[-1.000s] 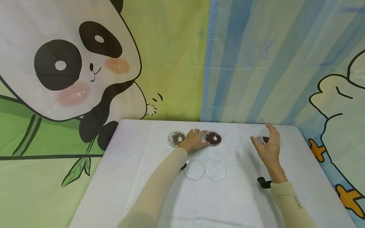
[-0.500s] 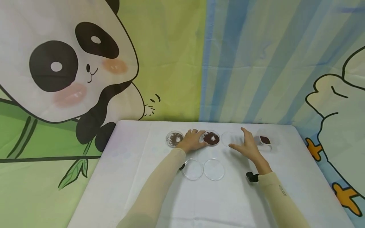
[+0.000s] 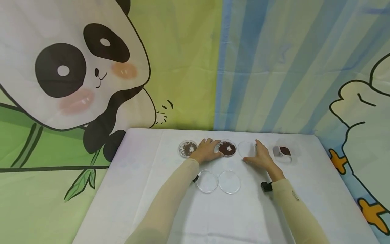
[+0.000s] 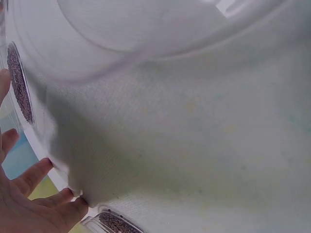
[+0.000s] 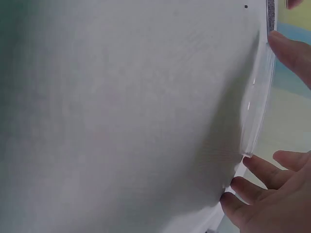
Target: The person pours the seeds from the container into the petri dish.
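1. The clear dish (image 3: 245, 147) stands in the far row on the table, just right of a filled dish (image 3: 231, 153) of dark grains with a pale patch; in the right wrist view it lies between thumb and finger.
2. The right hand (image 3: 263, 158) pinches that clear dish, thumb at one edge and a fingertip at the opposite one, the other fingers spread; one second ago this hand was at the cup (image 3: 276, 151) to the right, half a second ago it was just short of its present place.
3. The left hand (image 3: 207, 151) is in the same spot as in both earlier frames, fingers spread and loose between the filled dish and a speckled dish (image 3: 183, 154); whether its thumb touches the filled dish I cannot tell.
4. The cup, mostly hidden by the right hand one second ago, now shows fully, with dark brown contents.
5. Nearer the person, two clear discs (image 3: 207, 181) lie side by side, unchanged; the white table (image 3: 240, 217) meets a cartoon panda backdrop (image 3: 179, 67).
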Motion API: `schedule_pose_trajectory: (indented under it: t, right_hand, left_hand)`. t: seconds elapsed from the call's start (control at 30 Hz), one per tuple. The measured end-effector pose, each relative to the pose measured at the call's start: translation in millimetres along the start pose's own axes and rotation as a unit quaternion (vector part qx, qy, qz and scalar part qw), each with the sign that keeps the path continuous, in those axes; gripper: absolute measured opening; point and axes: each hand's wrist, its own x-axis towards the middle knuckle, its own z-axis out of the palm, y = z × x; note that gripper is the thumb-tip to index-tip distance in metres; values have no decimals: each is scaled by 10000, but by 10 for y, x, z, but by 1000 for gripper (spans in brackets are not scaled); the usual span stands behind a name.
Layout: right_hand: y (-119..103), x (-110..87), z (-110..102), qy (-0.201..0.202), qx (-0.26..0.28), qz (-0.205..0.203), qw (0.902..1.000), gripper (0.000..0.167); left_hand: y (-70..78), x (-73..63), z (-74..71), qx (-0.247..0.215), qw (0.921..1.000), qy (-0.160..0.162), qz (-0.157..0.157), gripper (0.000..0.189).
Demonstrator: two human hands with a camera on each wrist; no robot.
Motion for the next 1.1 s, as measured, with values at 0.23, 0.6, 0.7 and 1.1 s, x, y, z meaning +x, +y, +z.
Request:
schedule_pose_trajectory:
  t: [0.23, 0.6, 0.7, 1.1]
  right_hand:
    - [87, 58, 57, 106, -374, -50, 9992, 111]
    - [108, 87, 95, 224, -522, -22, 9984, 108]
    - [102, 84, 99, 236, -520, -37, 9984, 108]
    - [53, 30, 79, 302, -226, -94, 9992, 109]
  left_hand:
    - [25, -20, -31, 75, 10000, 46, 44, 71]
    - [4, 2, -2, 134, 9999, 16, 40, 72]
    - [4, 2, 3, 146, 9999, 27, 49, 72]
    - [5, 10, 0, 171, 9998, 11, 59, 74]
